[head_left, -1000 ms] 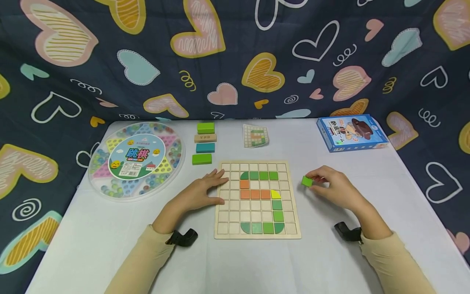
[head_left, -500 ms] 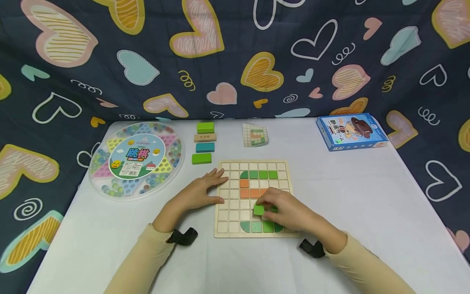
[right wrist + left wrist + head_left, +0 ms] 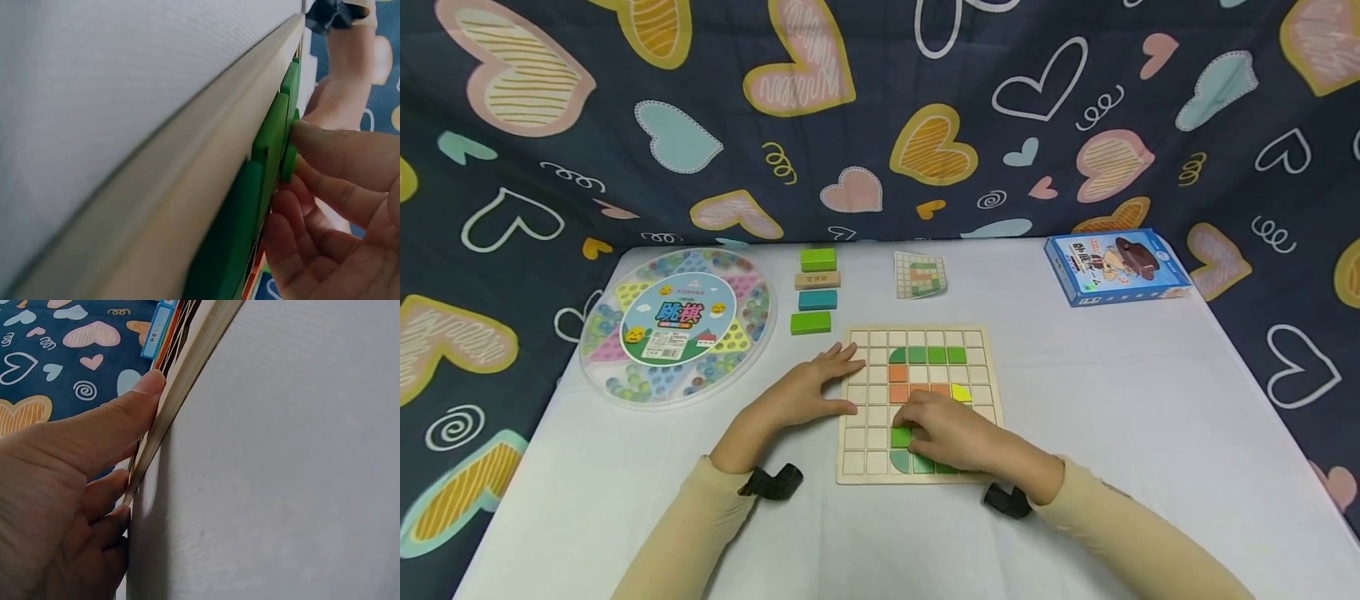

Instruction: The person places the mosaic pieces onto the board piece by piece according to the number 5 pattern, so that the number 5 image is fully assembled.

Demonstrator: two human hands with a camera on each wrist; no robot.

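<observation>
On a light wooden grid board (image 3: pixel 855 463), orange, yellow and green tiles form rows and a column. My right hand (image 3: pixel 957 433) reaches over the board's lower half and pinches a green square tile (image 3: pixel 900 437) just above the rounded teal-green tile (image 3: pixel 899 461) of the bottom row. Whether the pinched tile lies flat in its cell, I cannot tell. That hand and wrist hide the right part of the lower rows. Along the board's left edge rests my left hand (image 3: pixel 805 392), fingers spread; its thumb (image 3: pixel 147 384) touches the rim in the left wrist view.
A round marble game case (image 3: pixel 677 329) lies at the left. Several coloured blocks (image 3: pixel 816 300) line up behind the board, beside a small pattern card (image 3: pixel 921 276). A blue game box (image 3: pixel 1116 267) sits at the back right. A patterned cloth (image 3: pixel 880 125) hangs behind the white table.
My right hand has carried the green square tile from right of the board leftward over it, then down-left to the lower rows. The left hand stays in place.
</observation>
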